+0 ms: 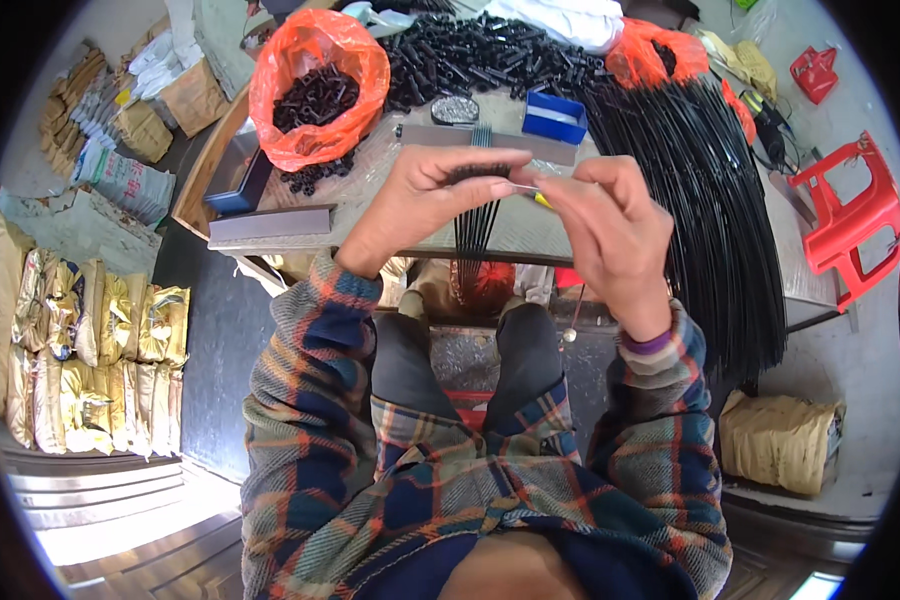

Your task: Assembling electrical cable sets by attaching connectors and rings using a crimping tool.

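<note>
Above the table's front edge, my left hand is closed, with a dark, bristly-edged row of small black pieces between thumb and fingers. My right hand pinches the end of a thin pale piece, which reaches to the left thumb; its kind is too small to tell. Below the hands, a bunch of thin black rods lies side by side and sticks out past the table edge. Whether the dark row and the rods are joined cannot be made out.
An orange plastic bag of black tubes stands left; a heap of black tubes lies behind. Long black rods hang over the table's right side. A blue box, a round tin and a red stool stand around.
</note>
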